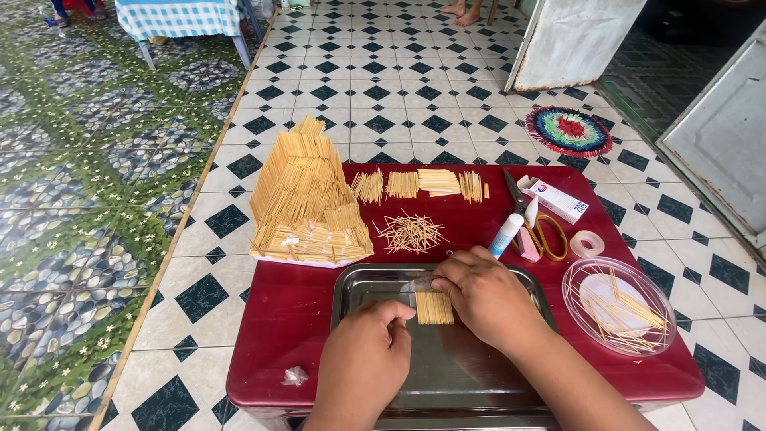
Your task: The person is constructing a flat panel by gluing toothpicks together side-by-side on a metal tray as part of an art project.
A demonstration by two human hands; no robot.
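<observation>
Reaching forward from the near edge, the left hand (363,359) rests knuckles-up on the metal tray (351,291), its fingers curled with the fingertips pinching the near left corner of a small panel of toothpicks (434,307). The right hand (483,295) comes in from the right, palm down, its fingers bent over the panel's top edge and pressing there; how firm either grip is cannot be told, though both close on that one panel. The panel lies flat in the middle of the tray, sticks side by side.

One round clear plastic lid (619,306) holding loose sticks sits just right of the tray. Beyond the tray lie one loose heap of toothpicks (410,233), one glue stick (506,235), one pair of scissors (528,223), one roll of clear tape (586,243) and one small white box (558,199). Four finished panels (419,184) lie in a row farther back. One toothpick house (305,203) with a sloped roof stands at the far left corner.

All of it sits on a dark red tabletop (295,319), low over a floor of white and dark diamond tiles (383,104). Farther off are a round multicoloured mat (569,131), a checked cloth over a table (179,17) and another person's bare feet (463,11).
</observation>
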